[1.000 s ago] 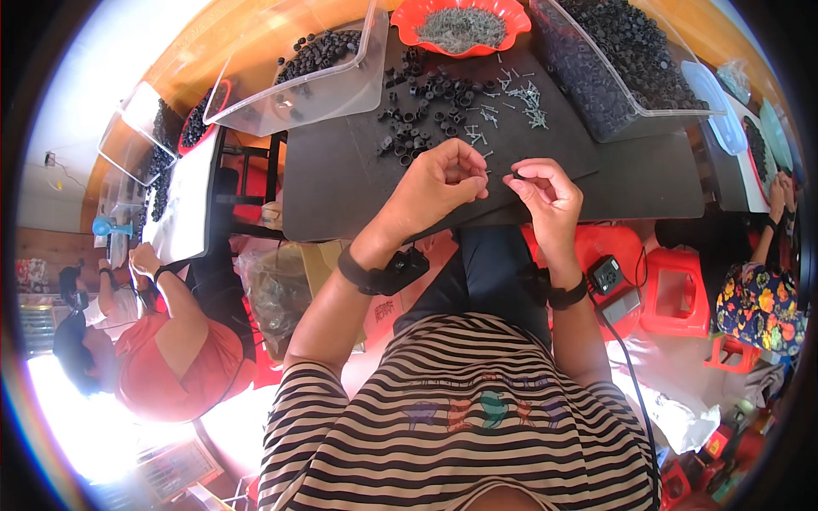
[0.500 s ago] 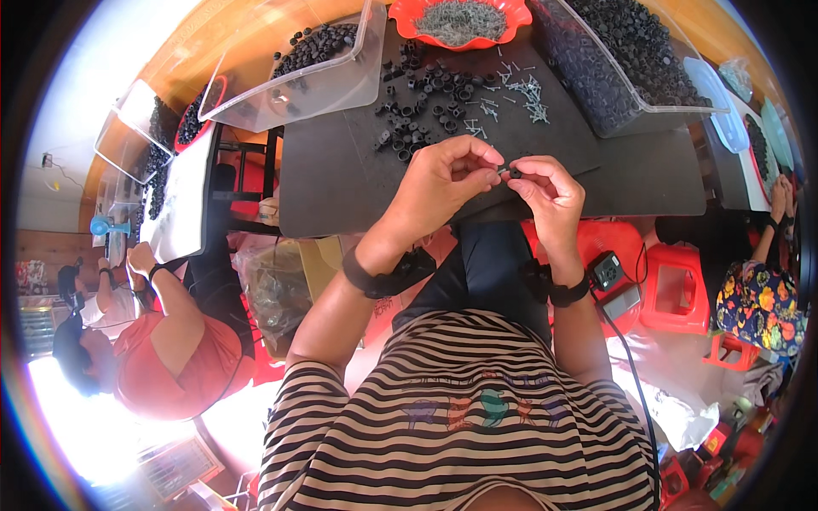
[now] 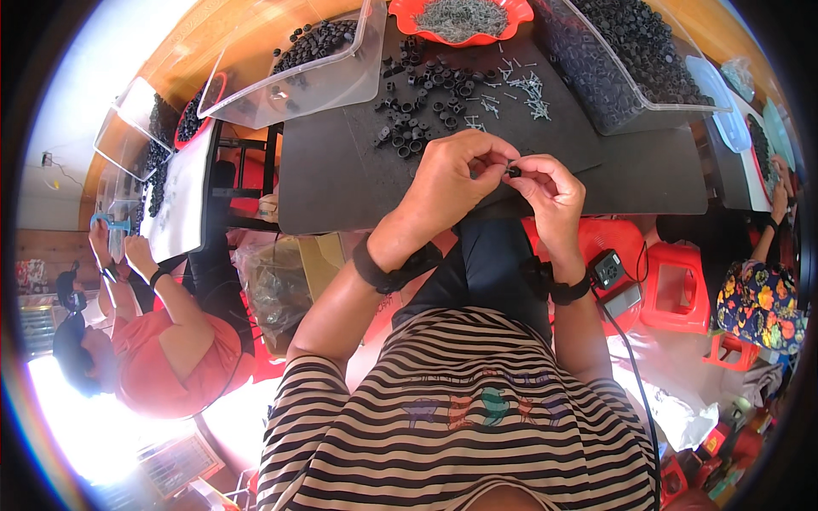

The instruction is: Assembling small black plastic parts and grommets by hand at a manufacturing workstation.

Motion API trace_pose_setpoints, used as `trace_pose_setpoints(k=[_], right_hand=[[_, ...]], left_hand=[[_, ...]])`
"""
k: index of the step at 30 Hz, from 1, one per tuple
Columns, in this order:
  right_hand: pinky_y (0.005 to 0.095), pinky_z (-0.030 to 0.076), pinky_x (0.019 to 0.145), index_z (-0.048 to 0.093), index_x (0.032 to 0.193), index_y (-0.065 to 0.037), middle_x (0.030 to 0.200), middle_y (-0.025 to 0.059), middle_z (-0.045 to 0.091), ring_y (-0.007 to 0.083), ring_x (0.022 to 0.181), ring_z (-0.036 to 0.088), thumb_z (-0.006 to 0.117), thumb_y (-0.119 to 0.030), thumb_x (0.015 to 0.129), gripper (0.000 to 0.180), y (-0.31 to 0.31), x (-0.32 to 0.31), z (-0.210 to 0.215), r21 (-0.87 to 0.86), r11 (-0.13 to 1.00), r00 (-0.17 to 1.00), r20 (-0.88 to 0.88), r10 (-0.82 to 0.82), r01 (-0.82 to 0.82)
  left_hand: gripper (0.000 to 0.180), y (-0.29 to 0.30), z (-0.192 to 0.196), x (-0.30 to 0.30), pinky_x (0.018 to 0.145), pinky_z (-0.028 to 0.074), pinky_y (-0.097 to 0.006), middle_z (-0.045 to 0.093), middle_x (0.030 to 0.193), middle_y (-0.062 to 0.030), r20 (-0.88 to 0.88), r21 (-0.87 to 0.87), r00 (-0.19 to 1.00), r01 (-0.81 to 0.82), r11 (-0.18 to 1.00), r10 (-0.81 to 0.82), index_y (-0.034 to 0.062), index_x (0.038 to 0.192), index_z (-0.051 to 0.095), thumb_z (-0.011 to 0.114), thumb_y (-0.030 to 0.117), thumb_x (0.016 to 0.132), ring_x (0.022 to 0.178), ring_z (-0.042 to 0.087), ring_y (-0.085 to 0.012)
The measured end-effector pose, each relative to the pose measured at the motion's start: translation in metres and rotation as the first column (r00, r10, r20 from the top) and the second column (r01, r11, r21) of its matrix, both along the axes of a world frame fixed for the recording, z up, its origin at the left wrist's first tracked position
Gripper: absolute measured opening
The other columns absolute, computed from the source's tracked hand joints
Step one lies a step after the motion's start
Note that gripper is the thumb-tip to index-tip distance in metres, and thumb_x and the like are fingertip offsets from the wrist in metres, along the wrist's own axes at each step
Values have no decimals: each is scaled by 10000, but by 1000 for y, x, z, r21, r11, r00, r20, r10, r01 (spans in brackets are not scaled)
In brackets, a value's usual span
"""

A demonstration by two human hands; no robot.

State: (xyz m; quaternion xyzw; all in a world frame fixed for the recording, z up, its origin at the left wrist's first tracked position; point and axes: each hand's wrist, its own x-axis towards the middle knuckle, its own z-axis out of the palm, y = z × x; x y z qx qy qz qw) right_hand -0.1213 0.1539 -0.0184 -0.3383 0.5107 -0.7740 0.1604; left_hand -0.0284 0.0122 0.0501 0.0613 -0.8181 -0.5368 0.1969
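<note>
My left hand (image 3: 445,183) and my right hand (image 3: 555,189) meet above the near part of the dark table (image 3: 341,183). Between my right thumb and fingers is a small black plastic part (image 3: 514,171). My left thumb and index finger pinch against it, closed on a thin screw that is mostly hidden now; its silvery shank shows in the earlier frame. Just beyond my hands lie loose black plastic caps and rings (image 3: 414,136), and to their right a scatter of silvery screws (image 3: 535,100).
A clear bin (image 3: 341,89) of black parts stands at the far left, a larger clear bin (image 3: 630,111) at the right. Between them sits a red bowl (image 3: 405,19) of screws. People work at side tables; a red stool (image 3: 677,289) stands at right.
My left fingertips have moved slightly right and up, closer against the black part, and the screw shank is now mostly covered. At left, the co-worker's hands have moved apart.
</note>
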Motion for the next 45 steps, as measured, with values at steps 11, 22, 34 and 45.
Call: trace_pose_setpoints(k=[11,22,34,45], right_hand=[[265,552,776,639,952,54,962,105,617,140,827,619,642,149,787,190,1,-2,2,-8,999,993,-113,-37,37],[261,542,765,635,957,54,962,111,615,166,851,644,625,142,809,172,0,-3,-1,-12,1000,996,-92,-19,18],[257,504,713,628,898,31,911,105,636,164,786,629,663,57,806,102,-11,4,4,57,954,906,-336,-258,293],[328,481,660,657,862,-42,841,78,623,242,742,610,709,-15,770,109,-30,13,21,179,923,771,-615,-166,342]], left_hand=[[154,5,3,3,703,525,-262,668,876,-81,7,-65,1000,-1,998,2,-1,946,682,645,-27,798,770,649,-138],[145,3,11,3,697,529,-254,674,841,-69,-11,-97,998,-59,994,58,2,940,673,647,-18,799,746,648,-125],[126,-14,-43,-7,770,500,-215,655,891,-24,-6,415,987,-145,898,162,-5,974,631,641,-11,849,822,627,-83],[167,-54,-11,33,757,480,-211,647,911,-17,-91,575,955,-180,798,281,9,1018,633,646,-10,853,836,609,-73]])
